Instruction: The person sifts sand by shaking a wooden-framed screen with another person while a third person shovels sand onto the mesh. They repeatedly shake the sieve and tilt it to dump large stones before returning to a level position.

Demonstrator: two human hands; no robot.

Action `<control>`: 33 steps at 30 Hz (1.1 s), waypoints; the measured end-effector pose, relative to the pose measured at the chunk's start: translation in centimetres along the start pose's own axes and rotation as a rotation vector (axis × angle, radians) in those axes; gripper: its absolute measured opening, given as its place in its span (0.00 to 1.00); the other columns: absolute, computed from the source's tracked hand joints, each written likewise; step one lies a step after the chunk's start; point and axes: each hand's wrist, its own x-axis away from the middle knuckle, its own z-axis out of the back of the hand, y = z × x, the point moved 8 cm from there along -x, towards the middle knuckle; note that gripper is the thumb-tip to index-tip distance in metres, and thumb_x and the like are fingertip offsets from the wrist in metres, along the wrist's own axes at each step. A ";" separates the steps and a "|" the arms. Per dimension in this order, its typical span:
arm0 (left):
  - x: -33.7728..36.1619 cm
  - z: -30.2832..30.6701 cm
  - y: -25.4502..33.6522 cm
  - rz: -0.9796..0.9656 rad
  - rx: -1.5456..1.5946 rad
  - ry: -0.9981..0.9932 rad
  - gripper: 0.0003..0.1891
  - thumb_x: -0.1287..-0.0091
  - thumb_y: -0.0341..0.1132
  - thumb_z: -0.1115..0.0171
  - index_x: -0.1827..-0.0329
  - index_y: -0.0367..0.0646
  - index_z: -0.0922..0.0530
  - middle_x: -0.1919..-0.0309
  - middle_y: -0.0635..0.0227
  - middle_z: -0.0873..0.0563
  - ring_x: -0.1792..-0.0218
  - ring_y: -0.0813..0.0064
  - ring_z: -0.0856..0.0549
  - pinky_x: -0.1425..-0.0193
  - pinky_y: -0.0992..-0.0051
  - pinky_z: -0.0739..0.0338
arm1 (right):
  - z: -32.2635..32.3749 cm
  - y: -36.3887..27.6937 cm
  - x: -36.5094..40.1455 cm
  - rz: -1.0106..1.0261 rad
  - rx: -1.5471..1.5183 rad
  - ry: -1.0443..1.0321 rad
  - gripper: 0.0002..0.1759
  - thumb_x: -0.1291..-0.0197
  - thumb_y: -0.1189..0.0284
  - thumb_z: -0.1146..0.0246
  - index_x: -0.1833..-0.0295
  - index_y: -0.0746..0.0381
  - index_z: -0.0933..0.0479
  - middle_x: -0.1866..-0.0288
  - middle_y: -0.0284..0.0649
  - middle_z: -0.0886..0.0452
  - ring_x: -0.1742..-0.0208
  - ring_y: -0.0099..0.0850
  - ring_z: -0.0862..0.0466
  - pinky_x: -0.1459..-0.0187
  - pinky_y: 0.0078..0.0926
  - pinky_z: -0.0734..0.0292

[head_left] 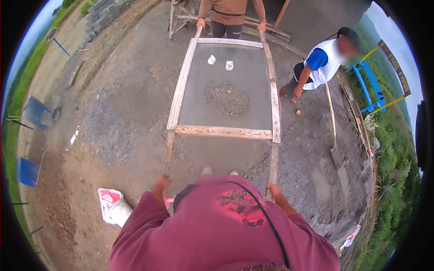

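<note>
A wooden-framed sieve (224,132) with a fine mesh stretches out in front of me. On its mesh lie a heap of gravel (227,98) and two pale scraps, one at the left (211,59) and one at the right (229,65). My left hand (162,183) is closed round the left wooden handle near my body. The right handle is in the grip of my right hand (273,191). Across from me a co-worker's two hands hold the far ends of the same frame.
A second person (323,61) bends at the right, near a shovel (332,117) in grey sand. Blue containers (28,171) stand far left. A white bucket (120,212) lies by a red-and-white bag (107,198) at lower left. Concrete blocks (101,18) are stacked behind.
</note>
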 end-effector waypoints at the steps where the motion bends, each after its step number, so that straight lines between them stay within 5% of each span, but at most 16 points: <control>1: -2.8 2.0 1.9 -0.012 0.032 0.140 0.24 0.49 0.44 0.35 0.59 0.28 0.18 0.65 0.42 0.14 0.55 0.50 0.13 0.53 0.59 0.19 | 0.1 -4.7 -0.7 0.032 0.028 0.036 0.09 0.50 0.67 0.35 0.67 0.61 0.22 0.75 0.39 0.20 0.75 0.34 0.18 0.74 0.34 0.24; 3: -4.8 9.1 9.8 -0.103 0.030 0.160 0.19 0.50 0.42 0.35 0.69 0.29 0.16 0.69 0.41 0.14 0.59 0.50 0.12 0.55 0.59 0.18 | 0.1 -14.3 -1.9 0.092 0.044 -0.006 0.09 0.49 0.65 0.37 0.64 0.57 0.24 0.73 0.34 0.22 0.73 0.29 0.20 0.68 0.34 0.23; 5: -2.7 17.3 17.9 -0.185 -0.055 0.334 0.20 0.50 0.42 0.34 0.65 0.29 0.16 0.67 0.41 0.14 0.61 0.51 0.12 0.56 0.59 0.18 | 0.3 -23.9 0.1 0.161 0.050 -0.015 0.14 0.50 0.64 0.35 0.58 0.56 0.25 0.73 0.33 0.22 0.72 0.29 0.19 0.66 0.37 0.24; 8: -1.0 21.7 22.1 -0.121 -0.024 0.287 0.21 0.49 0.43 0.32 0.64 0.29 0.16 0.65 0.41 0.14 0.59 0.50 0.12 0.54 0.59 0.19 | 1.8 -30.3 2.1 0.149 0.099 -0.020 0.15 0.50 0.64 0.34 0.57 0.56 0.25 0.70 0.33 0.21 0.71 0.28 0.19 0.64 0.37 0.24; 11: -0.2 17.1 20.7 -0.110 -0.010 0.240 0.22 0.49 0.44 0.31 0.63 0.29 0.16 0.64 0.40 0.14 0.57 0.49 0.13 0.52 0.58 0.19 | 3.9 -27.7 1.2 0.128 0.131 -0.018 0.16 0.50 0.63 0.35 0.56 0.56 0.26 0.70 0.33 0.21 0.71 0.28 0.19 0.63 0.37 0.23; 13: -0.4 7.8 15.0 -0.095 -0.010 0.293 0.25 0.50 0.44 0.30 0.58 0.29 0.19 0.61 0.39 0.15 0.53 0.46 0.14 0.51 0.57 0.20 | 5.6 -18.4 -1.8 0.117 0.062 -0.026 0.15 0.50 0.65 0.34 0.56 0.57 0.24 0.71 0.35 0.20 0.74 0.29 0.19 0.64 0.37 0.23; 15: 3.1 -0.6 8.7 0.012 0.095 0.259 0.29 0.50 0.43 0.31 0.52 0.26 0.24 0.58 0.36 0.16 0.51 0.44 0.16 0.49 0.57 0.20 | 7.5 -8.2 -2.7 0.139 0.040 -0.012 0.12 0.49 0.67 0.36 0.62 0.63 0.23 0.73 0.39 0.20 0.77 0.32 0.19 0.77 0.32 0.25; 18: 10.6 -8.8 1.7 0.143 0.214 0.028 0.34 0.50 0.36 0.26 0.44 0.26 0.30 0.54 0.41 0.16 0.48 0.52 0.16 0.47 0.62 0.21 | 11.7 6.4 -3.8 0.115 0.076 0.003 0.14 0.57 0.70 0.33 0.67 0.71 0.19 0.75 0.46 0.19 0.76 0.39 0.18 0.71 0.35 0.24; 20: 13.9 -10.4 0.2 0.015 0.158 0.133 0.35 0.51 0.37 0.23 0.42 0.30 0.30 0.53 0.46 0.16 0.49 0.55 0.15 0.49 0.63 0.21 | 11.7 4.6 4.4 0.183 0.298 0.102 0.15 0.58 0.69 0.32 0.68 0.71 0.19 0.74 0.47 0.18 0.76 0.40 0.18 0.71 0.35 0.25; 23: 17.2 -9.4 3.7 0.133 0.108 0.082 0.37 0.51 0.36 0.23 0.41 0.30 0.31 0.54 0.46 0.15 0.51 0.56 0.14 0.51 0.63 0.20 | 12.9 4.5 5.8 0.123 0.386 0.203 0.12 0.57 0.71 0.34 0.68 0.69 0.18 0.74 0.46 0.18 0.76 0.40 0.18 0.72 0.36 0.24; 26: 12.4 -9.0 6.2 0.080 0.085 0.008 0.27 0.50 0.40 0.24 0.53 0.29 0.21 0.61 0.46 0.14 0.55 0.59 0.13 0.55 0.62 0.19 | 13.2 5.7 -2.6 0.018 -0.059 -0.096 0.09 0.55 0.72 0.35 0.69 0.67 0.19 0.74 0.45 0.19 0.76 0.39 0.18 0.74 0.37 0.22; 27: 12.6 -6.3 9.9 0.093 0.124 0.046 0.22 0.50 0.40 0.27 0.61 0.28 0.18 0.62 0.44 0.13 0.54 0.57 0.12 0.53 0.62 0.19 | 12.9 2.8 -4.0 0.091 -0.079 -0.084 0.09 0.53 0.71 0.35 0.68 0.66 0.20 0.75 0.44 0.20 0.77 0.38 0.18 0.75 0.37 0.21; 31: 4.0 2.6 17.0 -0.059 0.040 0.226 0.26 0.51 0.42 0.33 0.59 0.23 0.20 0.63 0.34 0.16 0.54 0.44 0.14 0.53 0.57 0.19 | 11.4 -12.1 -4.3 0.119 0.038 -0.076 0.11 0.49 0.63 0.36 0.63 0.56 0.24 0.73 0.33 0.21 0.73 0.27 0.19 0.68 0.34 0.25; 33: 4.2 7.4 21.5 -0.073 -0.022 0.301 0.22 0.51 0.40 0.33 0.63 0.25 0.18 0.64 0.36 0.15 0.56 0.47 0.13 0.55 0.58 0.19 | 11.1 -17.1 -4.4 0.129 0.060 -0.076 0.10 0.49 0.63 0.36 0.62 0.55 0.24 0.73 0.33 0.21 0.73 0.27 0.20 0.68 0.34 0.25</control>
